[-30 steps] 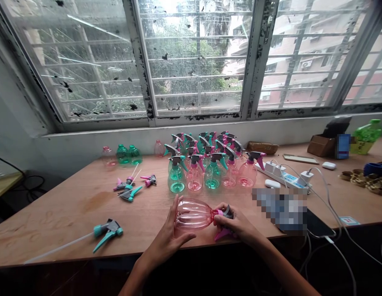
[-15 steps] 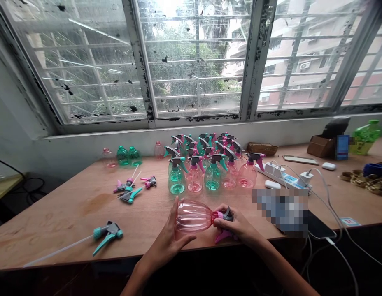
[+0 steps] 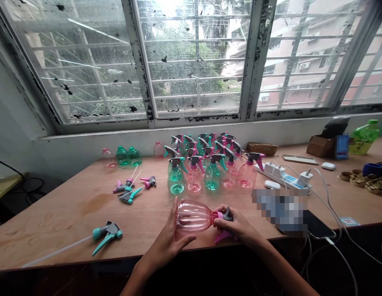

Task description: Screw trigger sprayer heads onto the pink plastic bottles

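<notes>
A clear pink spray bottle [image 3: 193, 215] lies on its side near the front edge of the wooden table [image 3: 70, 213]. My left hand [image 3: 166, 242] cups its round body from below and behind, fingers wrapped round it. My right hand [image 3: 237, 226] is closed on the pink and grey trigger head [image 3: 225, 222] at the bottle's neck. Behind them stands a group of several assembled pink and teal spray bottles [image 3: 209, 164].
A loose teal trigger head with a long tube [image 3: 101, 236] lies at the front left, with more loose heads [image 3: 132, 187] further back. Headless bottles [image 3: 126, 155] stand by the wall. A power strip with cables [image 3: 286, 176], a phone [image 3: 319, 226] and boxes [image 3: 322, 144] are on the right.
Almost nothing has changed. Both hands stay on the pink bottle and its trigger head, with only a slight shift of the view.
</notes>
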The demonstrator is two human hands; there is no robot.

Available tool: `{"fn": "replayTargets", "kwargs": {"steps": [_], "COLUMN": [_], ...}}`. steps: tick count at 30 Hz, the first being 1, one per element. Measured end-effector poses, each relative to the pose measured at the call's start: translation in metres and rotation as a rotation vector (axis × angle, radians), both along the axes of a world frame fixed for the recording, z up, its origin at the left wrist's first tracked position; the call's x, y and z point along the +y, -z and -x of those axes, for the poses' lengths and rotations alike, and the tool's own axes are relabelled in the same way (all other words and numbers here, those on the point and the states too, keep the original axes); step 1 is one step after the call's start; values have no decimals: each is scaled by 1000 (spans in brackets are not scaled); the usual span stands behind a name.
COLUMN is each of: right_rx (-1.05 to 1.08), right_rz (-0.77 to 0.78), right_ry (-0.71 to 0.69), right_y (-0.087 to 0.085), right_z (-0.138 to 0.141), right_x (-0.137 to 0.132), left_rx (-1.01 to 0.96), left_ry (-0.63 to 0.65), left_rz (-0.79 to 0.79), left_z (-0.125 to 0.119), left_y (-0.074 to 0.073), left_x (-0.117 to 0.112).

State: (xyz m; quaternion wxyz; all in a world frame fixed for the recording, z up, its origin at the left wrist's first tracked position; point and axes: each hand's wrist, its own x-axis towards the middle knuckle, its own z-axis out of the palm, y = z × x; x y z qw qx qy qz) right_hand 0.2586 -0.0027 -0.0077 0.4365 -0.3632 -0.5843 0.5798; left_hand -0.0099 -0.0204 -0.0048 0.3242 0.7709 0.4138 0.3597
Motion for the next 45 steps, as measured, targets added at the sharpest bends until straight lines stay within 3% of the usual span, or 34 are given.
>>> {"fn": "replayTargets", "kwargs": {"steps": [27, 32, 45], "right_rx": [4, -4, -21], "right_rz": [-25, -1, -31], "right_ry": [-4, 14, 8], "right_y": [1, 1, 0], "right_z": [-1, -2, -3], "right_x": [1, 0, -2], "left_rx": [-120, -117, -75], "left_ry": [64, 35, 7], "left_rz": [73, 75, 41], "left_z": [-3, -6, -3], "left_y": [-4, -9, -6], "left_x": [-2, -3, -1]}}
